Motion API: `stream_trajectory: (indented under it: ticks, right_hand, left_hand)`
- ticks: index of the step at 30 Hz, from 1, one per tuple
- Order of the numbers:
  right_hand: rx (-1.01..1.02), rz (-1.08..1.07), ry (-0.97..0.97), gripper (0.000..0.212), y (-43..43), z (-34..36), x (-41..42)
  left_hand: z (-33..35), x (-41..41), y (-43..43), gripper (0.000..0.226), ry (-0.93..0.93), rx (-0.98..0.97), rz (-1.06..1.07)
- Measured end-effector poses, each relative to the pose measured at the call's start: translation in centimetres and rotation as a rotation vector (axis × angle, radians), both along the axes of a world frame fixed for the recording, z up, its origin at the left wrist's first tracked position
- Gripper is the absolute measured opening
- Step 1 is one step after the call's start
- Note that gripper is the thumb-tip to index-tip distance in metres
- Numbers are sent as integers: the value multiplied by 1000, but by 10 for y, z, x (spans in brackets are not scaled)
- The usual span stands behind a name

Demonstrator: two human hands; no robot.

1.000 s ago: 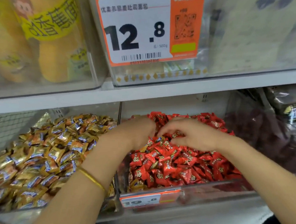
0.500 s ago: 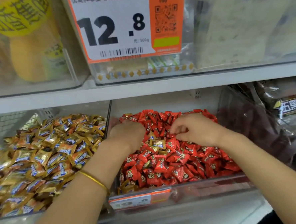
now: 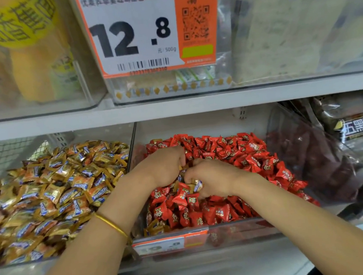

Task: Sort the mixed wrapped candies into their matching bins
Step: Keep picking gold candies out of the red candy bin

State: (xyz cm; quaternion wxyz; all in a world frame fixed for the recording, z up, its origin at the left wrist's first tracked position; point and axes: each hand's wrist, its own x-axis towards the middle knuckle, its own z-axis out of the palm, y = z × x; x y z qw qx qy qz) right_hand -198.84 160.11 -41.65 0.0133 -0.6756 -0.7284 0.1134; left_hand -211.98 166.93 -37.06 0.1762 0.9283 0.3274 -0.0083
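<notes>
Both hands work inside the red bin (image 3: 235, 229). The right hand (image 3: 215, 177) pinches a gold candy (image 3: 197, 184) at its thumb. The left hand (image 3: 163, 168) has its fingers curled down into the pile; whether it holds anything cannot be told. Red candies (image 3: 241, 152) lie under and around both hands. A clear divider (image 3: 132, 144) stands to their left, with the gold pile (image 3: 52, 187) beyond it. Dark packs (image 3: 318, 161) lie to the right. The tag (image 3: 136, 33) above reads "12.8" and "500g".

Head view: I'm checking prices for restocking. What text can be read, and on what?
"12.8", "元/500g": upper price tag.
"五黑": dark packet, rest blurred.
Lower price tag: blurred, perhaps "19".
Yellow bag label: cropped, unclear.
Candy wrappers, barcode digits: unreadable.
</notes>
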Motion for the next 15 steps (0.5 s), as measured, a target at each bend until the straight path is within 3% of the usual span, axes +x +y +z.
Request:
stream_trajectory:
  ticks: [6,9,12,15]
  right_hand:
    - [101,-178,322,25,-11,1,19]
    - [165,-344,721,21,-14,8,23]
    - [97,-562,1138,27,-15,17,25]
    - [-13,-600,1239,26,-14,22,24]
  left_hand:
    - [0,0,-2,24,51,-43,3]
    - [-4,-1,-2,35,163,1,-83]
    - [-8,1,-6,40,263,11,-138]
    - [-10,5,-10,43,326,35,-151]
